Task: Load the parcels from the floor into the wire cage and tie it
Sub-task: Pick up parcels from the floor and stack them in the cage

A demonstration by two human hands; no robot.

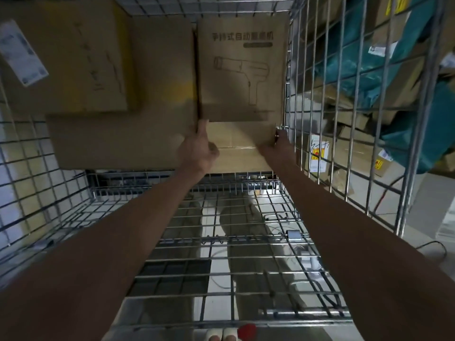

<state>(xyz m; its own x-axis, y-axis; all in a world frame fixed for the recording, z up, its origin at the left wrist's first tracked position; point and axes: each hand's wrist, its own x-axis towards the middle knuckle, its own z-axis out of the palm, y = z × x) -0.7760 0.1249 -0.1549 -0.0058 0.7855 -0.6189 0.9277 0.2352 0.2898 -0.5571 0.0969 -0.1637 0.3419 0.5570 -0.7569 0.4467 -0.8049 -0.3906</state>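
Wire cage (290,153) fills the view, mesh floor near, mesh walls left, right and far. Wide flat cardboard box (123,141) lies at the far left of the cage floor, a second brown box (73,65) with a white label stacked on top of it at the far left. Printed carton (242,72) with a line drawing of a handheld device and Chinese text sits at far right, tight against the right mesh wall and touching the wide box on its left side. Both arms reach in from the near side. Left hand (199,148) grips the carton's near left corner, thumb up along the edge, fingers curled. Right hand (278,143) holds the near right corner beside the mesh, fingers mostly hidden behind the carton. Outside the right wall: heap of teal bags (403,77) and more brown parcels (349,148) on the floor. Toes in sandals (222,334) at the near edge, seen through the mesh.
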